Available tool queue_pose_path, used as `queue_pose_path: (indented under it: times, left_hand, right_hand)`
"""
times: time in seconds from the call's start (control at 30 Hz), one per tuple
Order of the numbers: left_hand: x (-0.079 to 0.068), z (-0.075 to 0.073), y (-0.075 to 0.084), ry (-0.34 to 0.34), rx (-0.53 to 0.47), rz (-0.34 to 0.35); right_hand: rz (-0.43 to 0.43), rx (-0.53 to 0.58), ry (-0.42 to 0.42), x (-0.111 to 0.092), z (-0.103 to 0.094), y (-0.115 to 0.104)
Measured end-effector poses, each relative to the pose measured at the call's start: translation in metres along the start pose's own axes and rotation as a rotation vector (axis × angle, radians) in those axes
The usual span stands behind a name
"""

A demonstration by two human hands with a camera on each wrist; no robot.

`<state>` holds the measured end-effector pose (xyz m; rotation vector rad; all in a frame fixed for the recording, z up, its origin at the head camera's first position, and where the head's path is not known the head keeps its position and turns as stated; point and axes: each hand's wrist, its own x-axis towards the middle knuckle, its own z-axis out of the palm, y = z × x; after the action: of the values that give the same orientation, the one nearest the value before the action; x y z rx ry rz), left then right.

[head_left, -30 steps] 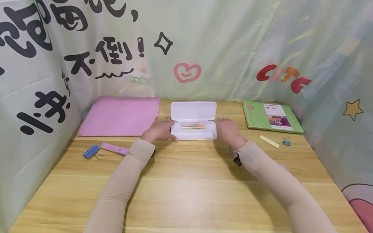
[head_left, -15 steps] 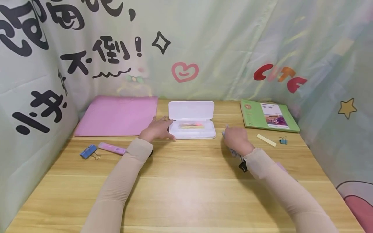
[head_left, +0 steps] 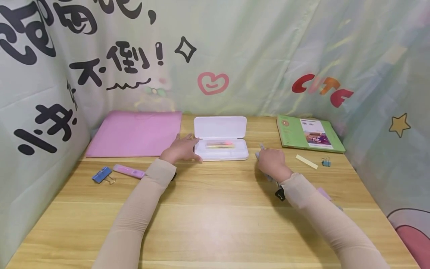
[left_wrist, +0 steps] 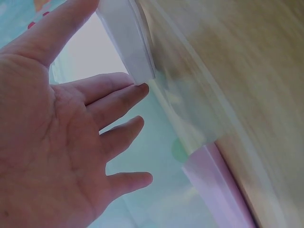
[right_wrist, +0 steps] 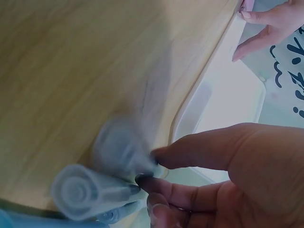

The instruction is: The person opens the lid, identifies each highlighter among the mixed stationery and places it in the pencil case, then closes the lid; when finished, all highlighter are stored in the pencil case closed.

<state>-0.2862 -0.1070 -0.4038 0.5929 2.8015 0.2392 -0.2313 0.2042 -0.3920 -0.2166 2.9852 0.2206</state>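
Note:
A white pencil case (head_left: 221,155) stands with its lid up at the back middle, with a few thin stick-like items in its tray. My left hand (head_left: 181,149) rests at its left side, fingers spread; in the left wrist view the fingertips (left_wrist: 142,88) of that hand touch the case's corner. To the right of the case, my right hand (head_left: 273,164) is low over several translucent pens. In the right wrist view, its thumb and forefinger pinch a blurred pen (right_wrist: 121,147), while another clear pen (right_wrist: 78,192) lies just beside it.
A pink folder (head_left: 137,134) lies back left, a green book (head_left: 310,133) back right. Around the sides are a blue binder clip (head_left: 102,175), a slim purple object (head_left: 129,171), a pale yellow strip (head_left: 306,161), a small teal clip (head_left: 326,161) and a lilac item (head_left: 324,193).
My right hand has moved away from the pencil case's right edge, rightward and nearer, to the pens. The left hand has stayed at the case's left side.

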Motion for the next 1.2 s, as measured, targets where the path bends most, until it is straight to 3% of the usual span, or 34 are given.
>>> queue_pose_path:
  times: [0.2,0.43,0.57,0.87,1.2]
  left_hand:
    - [0.0,0.0,-0.002,0.005,0.001,0.01]
    - [-0.001,0.0,-0.002,0.01,-0.016,0.029]
    - [0.0,-0.002,-0.002,-0.005,-0.052,0.035]
    - [0.004,-0.001,-0.002,-0.002,-0.053,0.037]
    - [0.005,-0.001,-0.002,-0.014,-0.058,0.025]
  right_hand:
    - [0.027,0.067,0.01,0.002,-0.005,-0.005]
    - [-0.042,0.124,0.226,0.011,-0.014,-0.022]
    - [-0.134,0.063,0.315,0.021,-0.018,-0.035]
    - [-0.325,-0.027,0.347,0.05,-0.014,-0.066]
    - [-0.388,-0.1,0.464,0.072,-0.002,-0.087]
